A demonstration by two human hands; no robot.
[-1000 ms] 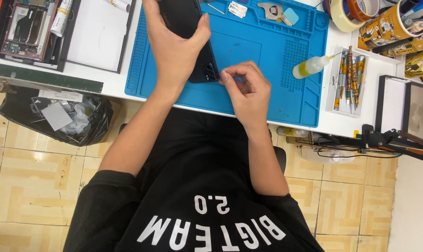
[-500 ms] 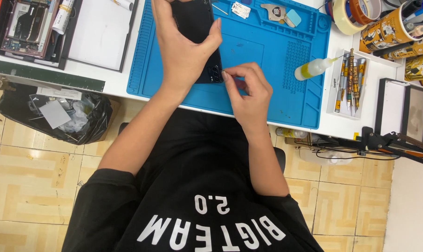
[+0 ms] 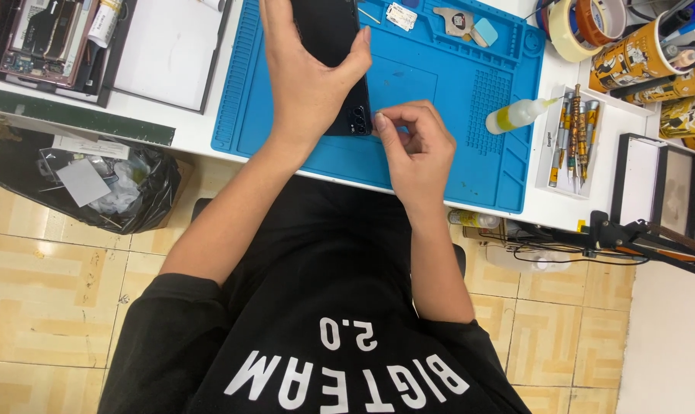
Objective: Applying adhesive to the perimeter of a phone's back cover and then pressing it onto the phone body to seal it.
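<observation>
the black phone is found lying back-up on the blue work mat, near the mat's left half, with its camera lenses at the corner closest to the person. the left hand is laid flat over the phone and grips it along both long edges, thumb on the right edge; compared with the earlier frames this hand has been shifted slightly up the phone, so that the lens corner is now more exposed. the right hand is held just beside that corner, fingers curled and thumb pinched against the forefinger; whether anything is held in the pinch cannot be told. its fingertips have been brought closer to the phone's lower right corner than half a second ago. on the white desk to the right of the mat, a small squeeze bottle of yellow liquid and a rack of screwdrivers are seen unmoved. a black rubbish bag remains below the desk edge at left.
</observation>
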